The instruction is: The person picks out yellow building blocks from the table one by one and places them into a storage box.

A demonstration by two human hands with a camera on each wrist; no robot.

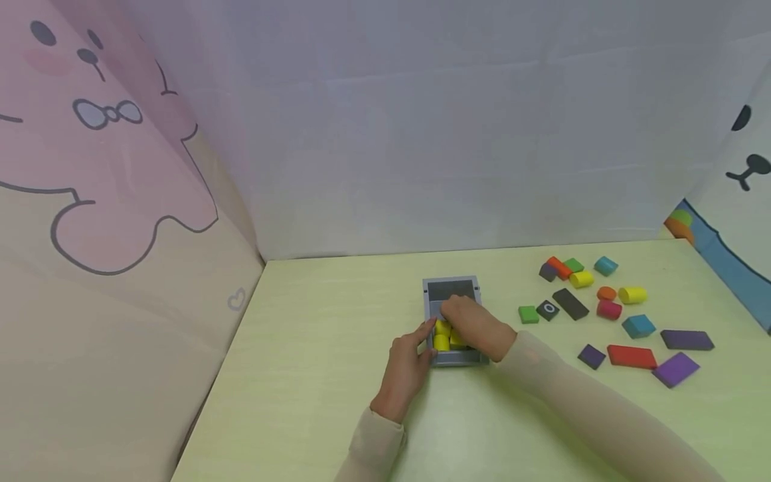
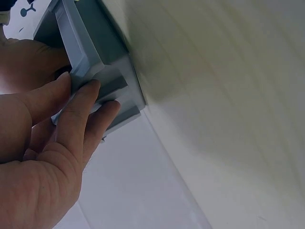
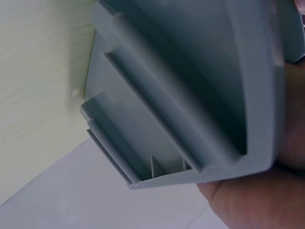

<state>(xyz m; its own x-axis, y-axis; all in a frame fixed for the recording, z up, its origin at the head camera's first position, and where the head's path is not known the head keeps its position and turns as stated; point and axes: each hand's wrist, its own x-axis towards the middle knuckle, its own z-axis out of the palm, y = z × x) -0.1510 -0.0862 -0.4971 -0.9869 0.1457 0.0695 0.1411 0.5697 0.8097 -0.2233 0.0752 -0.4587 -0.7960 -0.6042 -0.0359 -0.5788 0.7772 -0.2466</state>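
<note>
Grey tray [image 1: 459, 358], one, on worktop [image 1: 313, 355]; yellow blocks [image 1: 442, 343] inside, toward near end. Left hand [image 1: 405, 375]: fingers pinching tray's left wall. Right hand [image 1: 478, 327]: fingers curled, down in tray; cannot tell whether anything is held. Assorted coloured blocks [image 1: 631, 357]: scattered, right of tray.

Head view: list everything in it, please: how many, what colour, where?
Table: 1, pale yellow, below box
Backdrop cloth: count unclear, pale with cartoon animals, around table
Box: 1, grey, on table
Boxed blocks: at least 3, yellow, inside box
Loose yellow blocks: 2, bright yellow, table's right
Green blocks: 2, light green, table's right
Blue blocks: 2, blue, table's right
Red or orange blocks: 4, table's right
Purple blocks: 4, mostly dark, table's right
Black blocks: 2, black, table's right
Sleeves: 2, cream, on arms
Left hand: 1, bare, at box's left side
Right hand: 1, bare, over box
</note>
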